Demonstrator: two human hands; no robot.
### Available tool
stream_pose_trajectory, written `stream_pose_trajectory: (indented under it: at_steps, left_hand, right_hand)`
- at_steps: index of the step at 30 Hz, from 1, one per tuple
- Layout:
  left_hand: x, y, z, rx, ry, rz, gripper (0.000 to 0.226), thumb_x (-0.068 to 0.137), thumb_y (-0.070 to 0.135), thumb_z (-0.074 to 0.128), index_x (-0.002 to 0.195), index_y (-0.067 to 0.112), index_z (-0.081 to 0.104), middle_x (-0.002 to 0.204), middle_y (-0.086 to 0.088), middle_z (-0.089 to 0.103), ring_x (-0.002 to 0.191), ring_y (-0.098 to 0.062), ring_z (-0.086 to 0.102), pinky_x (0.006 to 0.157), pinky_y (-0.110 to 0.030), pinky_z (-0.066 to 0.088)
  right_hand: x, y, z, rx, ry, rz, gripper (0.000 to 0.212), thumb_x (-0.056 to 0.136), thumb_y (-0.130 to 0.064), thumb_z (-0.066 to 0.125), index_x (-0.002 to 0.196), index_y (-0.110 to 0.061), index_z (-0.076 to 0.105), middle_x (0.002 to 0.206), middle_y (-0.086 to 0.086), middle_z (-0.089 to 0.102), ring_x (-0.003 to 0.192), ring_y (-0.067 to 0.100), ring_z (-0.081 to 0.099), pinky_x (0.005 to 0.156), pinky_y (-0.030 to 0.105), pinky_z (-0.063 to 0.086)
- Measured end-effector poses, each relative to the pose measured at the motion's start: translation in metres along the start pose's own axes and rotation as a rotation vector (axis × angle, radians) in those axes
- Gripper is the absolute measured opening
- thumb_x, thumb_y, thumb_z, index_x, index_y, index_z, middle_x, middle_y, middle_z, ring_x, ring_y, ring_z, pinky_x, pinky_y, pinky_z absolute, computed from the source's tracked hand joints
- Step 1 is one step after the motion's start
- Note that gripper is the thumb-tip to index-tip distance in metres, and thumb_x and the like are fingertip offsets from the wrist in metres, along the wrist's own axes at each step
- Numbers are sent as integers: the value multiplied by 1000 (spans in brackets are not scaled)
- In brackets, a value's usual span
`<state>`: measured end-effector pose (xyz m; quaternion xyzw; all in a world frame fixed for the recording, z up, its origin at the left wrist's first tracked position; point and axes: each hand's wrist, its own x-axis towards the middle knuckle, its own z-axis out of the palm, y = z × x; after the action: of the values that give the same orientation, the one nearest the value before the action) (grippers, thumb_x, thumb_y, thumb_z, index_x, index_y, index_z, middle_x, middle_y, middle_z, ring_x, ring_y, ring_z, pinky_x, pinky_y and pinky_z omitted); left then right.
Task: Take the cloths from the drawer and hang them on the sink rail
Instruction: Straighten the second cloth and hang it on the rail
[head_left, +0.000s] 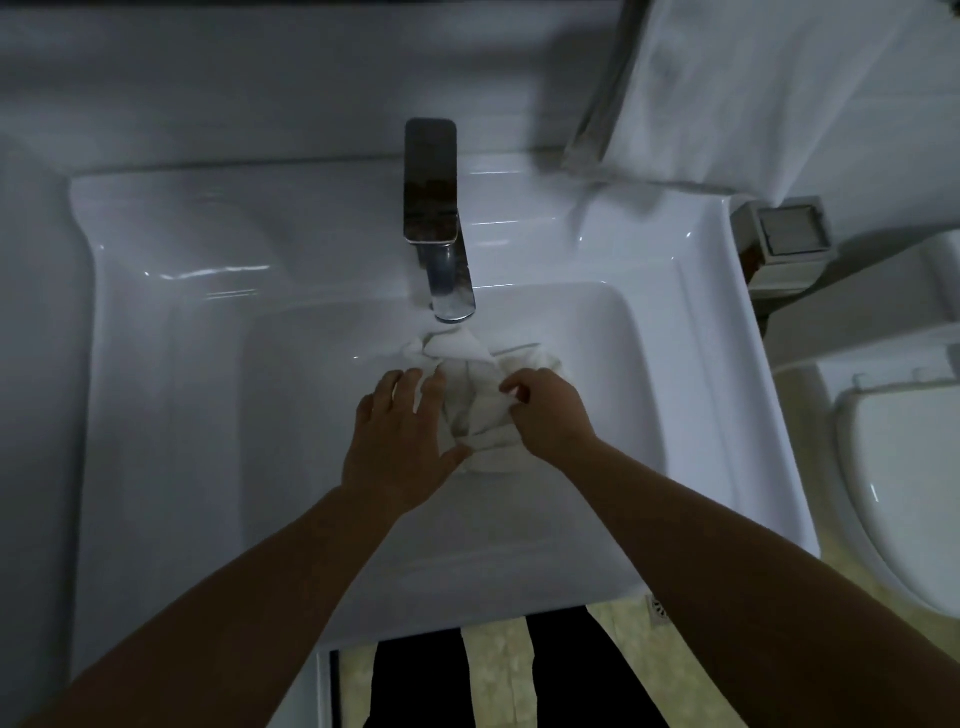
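Note:
A crumpled white cloth (475, 400) lies bunched over the white sink basin (311, 395), just below the chrome tap (436, 228). My left hand (400, 441) rests against the cloth's left side with fingers spread and the thumb under its lower edge. My right hand (545, 410) pinches the cloth's right side with curled fingers. No drawer shows in view, and a metal rail (605, 88) at the top right carries a white towel (753, 88).
The sink's flat white rim (156, 291) spreads wide to the left. A toilet (904, 467) stands at the right, with a small square holder (784, 239) on the wall above it. My dark trouser legs and a tiled floor (498, 675) show below the sink.

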<state>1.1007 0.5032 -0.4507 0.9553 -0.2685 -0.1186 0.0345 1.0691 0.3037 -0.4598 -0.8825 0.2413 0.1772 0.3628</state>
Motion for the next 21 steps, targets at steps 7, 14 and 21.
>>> stream_pose_trajectory:
  at_steps: [7,14,21]
  left_hand:
    - [-15,23,-81,-290,-14,-8,91,75,60,68,147,17,33,145,-12,38,133,-33,30,106,-50,36]
    - [-29,49,-186,-483,121,-56,63,74,57,70,119,15,56,113,-3,62,106,-21,56,88,-33,47]
    - [-48,42,-273,-489,237,-102,46,84,49,66,118,20,62,115,1,63,104,-17,58,83,-23,39]
  right_hand:
    - [-50,-72,-73,293,-121,-300,46,73,22,51,101,-8,72,83,-4,61,71,-2,57,70,9,42]
    - [-91,-160,-160,313,-251,-395,41,78,14,65,100,-20,72,88,-4,71,83,4,65,81,18,52]
    - [-123,-216,-213,-15,-289,-634,65,73,16,49,115,-32,60,99,-8,71,97,6,65,84,30,55]
